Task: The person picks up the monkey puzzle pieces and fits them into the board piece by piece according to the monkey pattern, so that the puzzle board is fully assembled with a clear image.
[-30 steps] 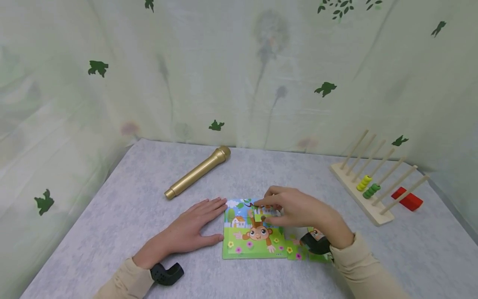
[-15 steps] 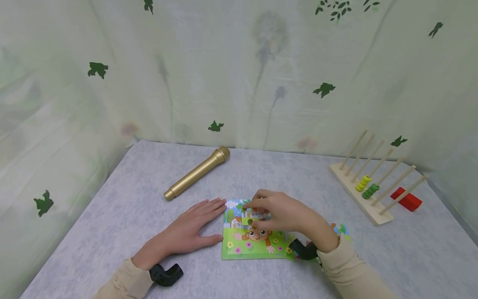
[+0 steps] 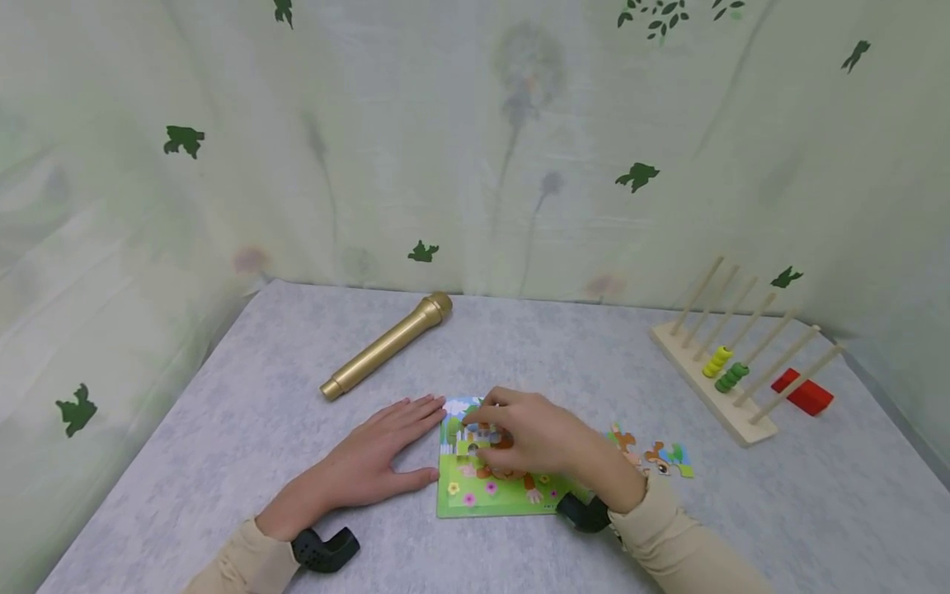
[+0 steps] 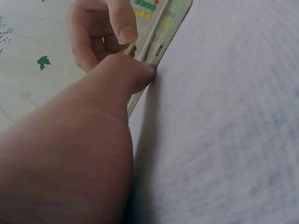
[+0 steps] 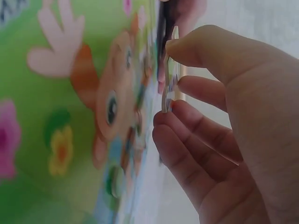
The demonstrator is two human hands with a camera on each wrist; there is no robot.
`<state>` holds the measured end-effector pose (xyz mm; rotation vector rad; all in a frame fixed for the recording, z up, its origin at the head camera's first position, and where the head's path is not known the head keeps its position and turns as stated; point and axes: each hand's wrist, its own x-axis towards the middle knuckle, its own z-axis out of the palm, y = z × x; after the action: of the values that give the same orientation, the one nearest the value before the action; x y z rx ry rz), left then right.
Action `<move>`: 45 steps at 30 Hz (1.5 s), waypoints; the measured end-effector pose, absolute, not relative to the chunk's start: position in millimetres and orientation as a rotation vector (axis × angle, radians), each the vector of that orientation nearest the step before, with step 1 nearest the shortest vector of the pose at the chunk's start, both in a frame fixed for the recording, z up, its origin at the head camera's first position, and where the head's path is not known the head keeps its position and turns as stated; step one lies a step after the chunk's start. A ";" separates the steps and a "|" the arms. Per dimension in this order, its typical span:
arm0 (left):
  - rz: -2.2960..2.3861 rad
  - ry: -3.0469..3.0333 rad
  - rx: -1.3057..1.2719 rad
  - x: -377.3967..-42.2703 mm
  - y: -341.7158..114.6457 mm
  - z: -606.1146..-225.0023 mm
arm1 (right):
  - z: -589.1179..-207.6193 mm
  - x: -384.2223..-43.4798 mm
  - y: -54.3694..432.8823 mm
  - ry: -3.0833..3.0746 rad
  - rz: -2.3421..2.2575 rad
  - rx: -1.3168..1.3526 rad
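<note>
A jigsaw puzzle board [image 3: 505,506] with a monkey, flowers and grass on it lies at the front middle of the table in the head view. My left hand [image 3: 377,456] rests on the table, its fingertips and thumb tip at the board's left edge. Above the board's upper left part, my right hand [image 3: 530,433] pinches a puzzle piece [image 5: 169,77] between thumb and fingers. In the right wrist view the piece is tilted nearly edge-on, apart from the board. Part of the monkey picture is hidden under the right hand in the head view.
Loose puzzle pieces [image 3: 677,456] lie right of the board, partly behind the right forearm. A golden microphone [image 3: 387,345] lies at the back left. On the right stands a wooden peg rack [image 3: 712,386] with yellow and green beads, near a red block [image 3: 804,393].
My right hand has moved left over the board with the puzzle piece, uncovering loose pieces at the right. The left hand stays in place by the board.
</note>
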<state>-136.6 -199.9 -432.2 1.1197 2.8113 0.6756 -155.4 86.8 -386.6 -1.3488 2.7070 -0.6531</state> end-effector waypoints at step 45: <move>0.673 2.835 1.164 -137.1 -201.3 -433.4 | -372.0 -148.5 97.3 2.657 -0.582 -1.323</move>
<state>-137.1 -201.3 -433.4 1.1638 2.8354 0.6733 -148.5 97.3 -372.0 -1.3231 2.6571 -0.5819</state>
